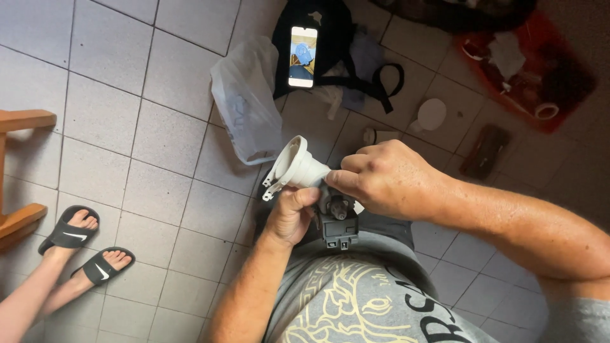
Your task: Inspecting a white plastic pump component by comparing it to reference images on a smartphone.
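Note:
Over my lap I hold a small pump-like part: a white funnel-shaped plastic housing (pixel 297 168) joined to a dark grey motor block (pixel 338 225). My left hand (pixel 291 215) grips it from below, fingers wrapped around the joint. My right hand (pixel 387 179) comes from the right and pinches the narrow neck of the white housing, fingers closed on it.
On the tiled floor lie a clear plastic bag (pixel 244 101), a lit phone (pixel 302 56) on a black strapped bag (pixel 337 44), a white round lid (pixel 432 114), a dark brown case (pixel 486 151) and a red tray of clutter (pixel 527 67). Another person's sandalled feet (pixel 86 248) stand left, by a wooden chair (pixel 22 171).

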